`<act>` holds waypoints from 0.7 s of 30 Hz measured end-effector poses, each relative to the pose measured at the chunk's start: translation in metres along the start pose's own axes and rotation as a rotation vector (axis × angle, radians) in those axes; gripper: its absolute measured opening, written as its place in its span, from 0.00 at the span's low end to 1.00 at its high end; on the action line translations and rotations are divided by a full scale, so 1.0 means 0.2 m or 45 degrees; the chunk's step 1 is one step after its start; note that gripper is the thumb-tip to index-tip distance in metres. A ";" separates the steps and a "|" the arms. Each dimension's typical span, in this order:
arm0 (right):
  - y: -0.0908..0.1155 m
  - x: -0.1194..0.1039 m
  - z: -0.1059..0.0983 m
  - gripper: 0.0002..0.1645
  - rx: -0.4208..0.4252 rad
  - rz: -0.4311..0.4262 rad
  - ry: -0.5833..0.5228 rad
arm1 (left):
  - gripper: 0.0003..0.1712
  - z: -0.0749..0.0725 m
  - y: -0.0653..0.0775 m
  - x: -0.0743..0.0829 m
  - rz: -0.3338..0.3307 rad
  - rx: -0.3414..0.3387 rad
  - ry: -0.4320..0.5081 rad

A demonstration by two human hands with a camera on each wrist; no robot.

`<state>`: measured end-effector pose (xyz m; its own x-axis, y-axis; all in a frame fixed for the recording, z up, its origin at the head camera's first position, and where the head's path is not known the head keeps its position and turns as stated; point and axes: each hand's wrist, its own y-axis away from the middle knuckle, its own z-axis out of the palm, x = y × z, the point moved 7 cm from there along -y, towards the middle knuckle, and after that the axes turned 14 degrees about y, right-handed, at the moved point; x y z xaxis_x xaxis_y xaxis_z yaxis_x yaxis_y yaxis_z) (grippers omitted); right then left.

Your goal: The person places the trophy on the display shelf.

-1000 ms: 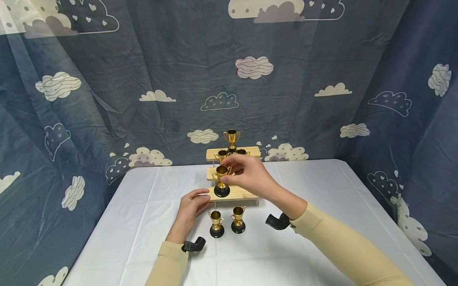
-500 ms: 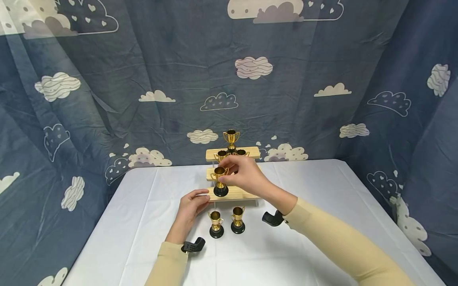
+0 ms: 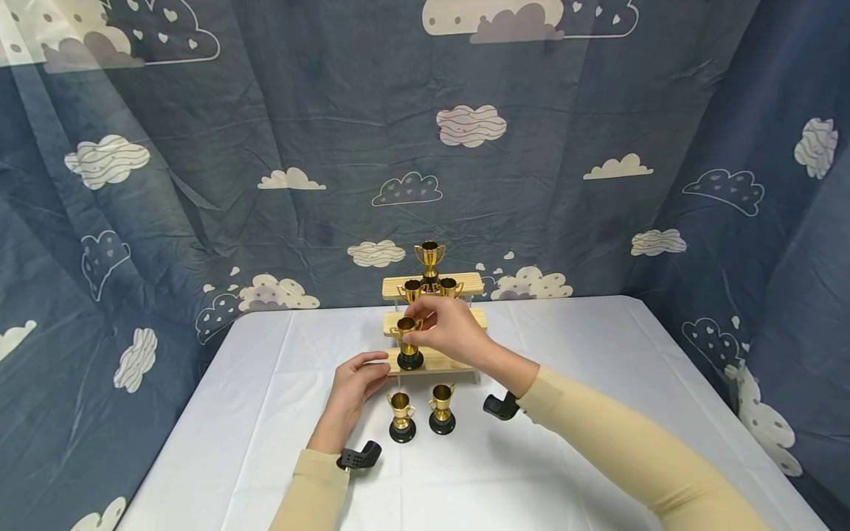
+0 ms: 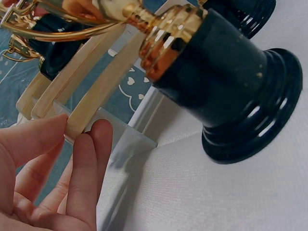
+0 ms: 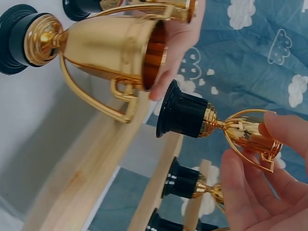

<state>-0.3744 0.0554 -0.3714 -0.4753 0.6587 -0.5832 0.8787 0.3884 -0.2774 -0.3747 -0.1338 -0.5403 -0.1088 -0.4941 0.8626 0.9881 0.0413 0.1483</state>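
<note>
My right hand [image 3: 448,324] pinches a small gold trophy cup [image 3: 409,358] with a black base by its bowl and handle. It stands upright over the left end of the lowest step of a three-tier wooden display stand [image 3: 441,361]. In the right wrist view, thumb and fingers grip the bowl of this trophy cup [image 5: 187,115]. My left hand [image 3: 358,382] holds the left end of that lowest step. Seen from the left wrist, thumb and fingertips pinch the end of the wooden board [image 4: 94,94] from both sides.
One trophy cup [image 3: 430,256] tops the stand; two more, a left cup [image 3: 412,290] and a right cup [image 3: 449,286], occupy the middle tier. In front, a left cup [image 3: 401,417] and a right cup [image 3: 441,409] stand on the white tablecloth [image 3: 265,442]. A cloud-patterned curtain [image 3: 319,221] hangs behind.
My right hand has shifted left and slightly down with the trophy cup, uncovering more of the middle-tier cups. The left hand stays at the end of the step.
</note>
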 end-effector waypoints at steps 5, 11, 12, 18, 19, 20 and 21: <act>-0.01 0.02 0.03 0.21 -0.005 0.012 -0.012 | 0.20 0.00 0.00 0.00 -0.002 -0.002 -0.006; -0.02 0.06 0.07 0.21 -0.004 0.021 0.004 | 0.20 0.01 0.01 0.01 0.003 -0.020 0.018; -0.03 0.06 0.07 0.21 -0.002 0.020 0.012 | 0.20 0.01 0.01 0.01 0.006 -0.022 0.017; -0.04 0.08 0.10 0.21 0.016 0.010 0.038 | 0.20 0.01 0.01 0.01 0.007 -0.019 0.019; -0.04 0.08 0.10 0.21 0.018 0.009 0.041 | 0.20 0.01 0.01 0.01 0.005 -0.019 0.018; -0.04 0.08 0.10 0.21 0.018 0.009 0.045 | 0.20 0.01 0.01 0.01 0.005 -0.020 0.016; -0.04 0.08 0.11 0.21 0.020 0.007 0.050 | 0.20 0.01 0.01 0.01 0.004 -0.022 0.015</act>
<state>-0.3889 0.0492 -0.3947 -0.4712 0.6860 -0.5544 0.8819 0.3746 -0.2862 -0.3735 -0.1326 -0.5372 -0.1043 -0.5042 0.8572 0.9902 0.0281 0.1370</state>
